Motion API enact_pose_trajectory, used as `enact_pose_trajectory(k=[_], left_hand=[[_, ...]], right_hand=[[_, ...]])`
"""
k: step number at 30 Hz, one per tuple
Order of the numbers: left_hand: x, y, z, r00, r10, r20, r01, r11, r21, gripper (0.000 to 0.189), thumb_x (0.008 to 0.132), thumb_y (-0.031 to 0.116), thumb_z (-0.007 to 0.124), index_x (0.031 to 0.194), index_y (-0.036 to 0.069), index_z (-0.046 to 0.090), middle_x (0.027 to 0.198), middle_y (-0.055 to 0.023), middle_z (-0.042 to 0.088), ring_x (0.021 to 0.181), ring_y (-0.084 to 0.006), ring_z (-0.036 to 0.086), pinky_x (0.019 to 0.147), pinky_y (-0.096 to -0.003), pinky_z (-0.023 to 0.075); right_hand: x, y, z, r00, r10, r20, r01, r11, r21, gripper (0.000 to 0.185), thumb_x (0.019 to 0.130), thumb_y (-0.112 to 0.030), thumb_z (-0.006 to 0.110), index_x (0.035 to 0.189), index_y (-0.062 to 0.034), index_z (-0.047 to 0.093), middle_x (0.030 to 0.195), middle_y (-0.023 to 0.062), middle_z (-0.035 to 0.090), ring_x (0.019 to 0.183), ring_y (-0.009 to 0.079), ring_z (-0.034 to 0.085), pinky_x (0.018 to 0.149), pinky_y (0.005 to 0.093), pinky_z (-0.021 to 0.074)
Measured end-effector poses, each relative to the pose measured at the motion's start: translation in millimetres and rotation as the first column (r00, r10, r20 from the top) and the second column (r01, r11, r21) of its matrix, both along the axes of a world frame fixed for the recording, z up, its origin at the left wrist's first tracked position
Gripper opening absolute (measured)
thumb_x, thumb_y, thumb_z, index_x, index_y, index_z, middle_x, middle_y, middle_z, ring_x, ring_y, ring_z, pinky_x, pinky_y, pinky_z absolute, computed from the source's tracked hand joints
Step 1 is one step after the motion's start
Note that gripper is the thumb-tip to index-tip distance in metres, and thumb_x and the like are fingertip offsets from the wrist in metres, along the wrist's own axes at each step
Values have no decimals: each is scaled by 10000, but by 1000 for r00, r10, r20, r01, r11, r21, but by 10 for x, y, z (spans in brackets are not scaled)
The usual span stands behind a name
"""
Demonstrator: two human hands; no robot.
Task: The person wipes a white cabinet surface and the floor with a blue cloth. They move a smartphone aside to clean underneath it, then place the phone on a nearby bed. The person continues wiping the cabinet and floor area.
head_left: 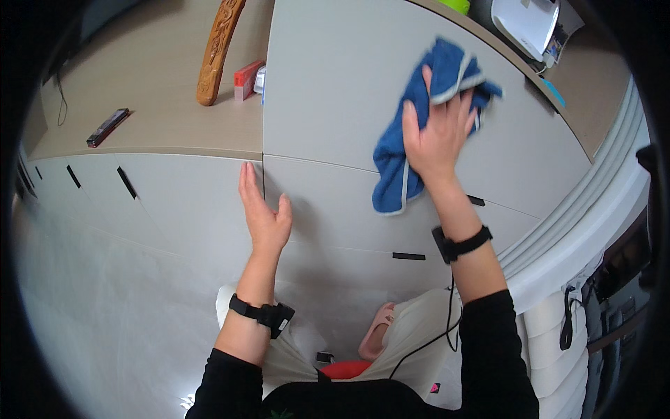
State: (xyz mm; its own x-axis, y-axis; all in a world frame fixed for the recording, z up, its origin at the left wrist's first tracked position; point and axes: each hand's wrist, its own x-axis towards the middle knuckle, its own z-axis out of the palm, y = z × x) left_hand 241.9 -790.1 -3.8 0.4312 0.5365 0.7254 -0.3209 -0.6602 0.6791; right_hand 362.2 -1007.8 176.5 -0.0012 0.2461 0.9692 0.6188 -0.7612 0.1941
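Note:
Beneath my right hand [438, 139] is a blue cloth [391, 157] with pale edging, pressed against a white cabinet door [330, 78]. A fold of the cloth covers some of the fingertips, and one end hangs down past the seam below the door. My left hand [266, 222] holds nothing; its thumb stands apart from the fingers. The fingertips are by the corner where the wooden shelf [178, 141] meets the tall cabinet. Whether they touch the cabinet front cannot be told.
On the shelf are a carved wooden object [217, 57], a red box [247, 81] and a dark harmonica-like object [108, 127]. Black handles [408, 256] mark the lower fronts. A gathered pale curtain [570, 209] hangs at right. A cable [424, 343] runs by my legs.

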Motion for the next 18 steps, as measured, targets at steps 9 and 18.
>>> enact_pose_trajectory(k=[9, 18], left_hand=[[173, 84, -46, 973, -12, 232, 97, 929, -358, 800, 795, -40, 437, 1545, -58, 157, 1570, -262, 238, 1486, -369, 226, 1213, -447, 175], [-103, 267, -27, 986, 112, 124, -78, 965, -249, 737, 800, -59, 400, 1518, -46, 235, 1530, -219, 297, 1411, -352, 333, 1152, -446, 293]], right_hand=[[-165, 1138, -793, 966, 251, -67, -242, 774, -586, 605, 705, -304, 792, 1288, -299, 626, 1409, 12, 515, 1335, 296, 439, 1080, 624, 318], [-194, 260, -2271, 978, 106, -178, -206, 405, -891, 362, 874, -206, 582, 1222, -263, 664, 1418, -22, 543, 1374, 203, 440, 1178, 533, 275]])
